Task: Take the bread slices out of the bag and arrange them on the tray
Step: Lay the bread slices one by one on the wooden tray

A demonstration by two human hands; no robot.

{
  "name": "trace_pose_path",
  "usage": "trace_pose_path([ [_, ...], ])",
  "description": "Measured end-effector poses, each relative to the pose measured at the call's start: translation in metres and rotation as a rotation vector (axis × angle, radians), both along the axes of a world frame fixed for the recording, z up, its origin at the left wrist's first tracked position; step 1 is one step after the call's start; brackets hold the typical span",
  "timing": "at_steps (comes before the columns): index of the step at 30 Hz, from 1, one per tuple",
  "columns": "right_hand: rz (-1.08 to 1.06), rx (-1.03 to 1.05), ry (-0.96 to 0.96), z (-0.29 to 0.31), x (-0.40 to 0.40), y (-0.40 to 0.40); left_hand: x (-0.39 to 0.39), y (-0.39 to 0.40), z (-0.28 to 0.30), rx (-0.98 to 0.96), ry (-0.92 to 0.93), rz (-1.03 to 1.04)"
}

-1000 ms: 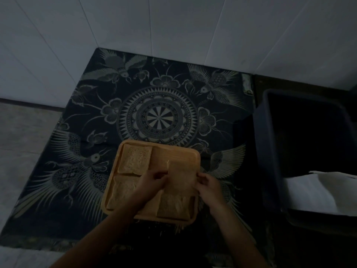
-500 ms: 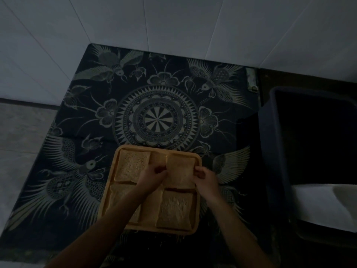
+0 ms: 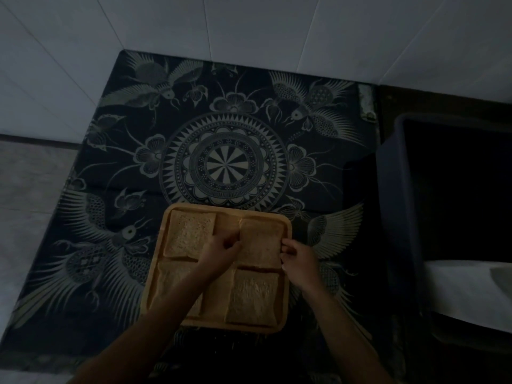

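A square wooden tray lies on a dark patterned cloth. Bread slices lie on it: one at the far left, one at the near left partly under my left forearm, one at the near right. A further slice sits at the far right of the tray. My left hand pinches its left edge and my right hand pinches its right edge. The bag is not clearly visible.
The cloth with bird and mandala print covers the surface up to a white tiled wall. A dark plastic bin stands at the right, with something white inside its near part.
Both hands carried the slice from the middle right of the tray toward its far right corner. The slice now lies flat there, above the near right slice.
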State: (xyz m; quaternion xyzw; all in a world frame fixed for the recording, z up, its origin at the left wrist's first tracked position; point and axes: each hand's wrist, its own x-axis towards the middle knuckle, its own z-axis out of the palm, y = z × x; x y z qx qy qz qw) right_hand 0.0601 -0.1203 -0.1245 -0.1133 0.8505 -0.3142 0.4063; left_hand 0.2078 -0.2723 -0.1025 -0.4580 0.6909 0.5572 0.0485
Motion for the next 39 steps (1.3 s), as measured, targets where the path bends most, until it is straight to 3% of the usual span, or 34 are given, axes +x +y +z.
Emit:
trace_pose_path([
  [6, 0.095, 0.012, 0.120, 0.004, 0.004, -0.003, 0.001, 0.001, 0.003, -0.004, 0.029, -0.001],
  [18, -0.024, -0.029, 0.010, 0.001, 0.031, 0.040, 0.039, 0.031, -0.006, 0.071, -0.034, 0.103],
  [22, -0.050, -0.032, -0.075, 0.001, 0.047, 0.048, 0.047, 0.042, -0.007, 0.083, 0.009, 0.148],
  [29, 0.008, -0.045, -0.017, 0.009, 0.054, 0.045, 0.051, 0.047, -0.007, 0.182, 0.099, 0.216],
  [39, -0.081, -0.066, -0.111, 0.007, 0.050, 0.044, 0.058, 0.050, -0.012, 0.304, 0.187, 0.206],
])
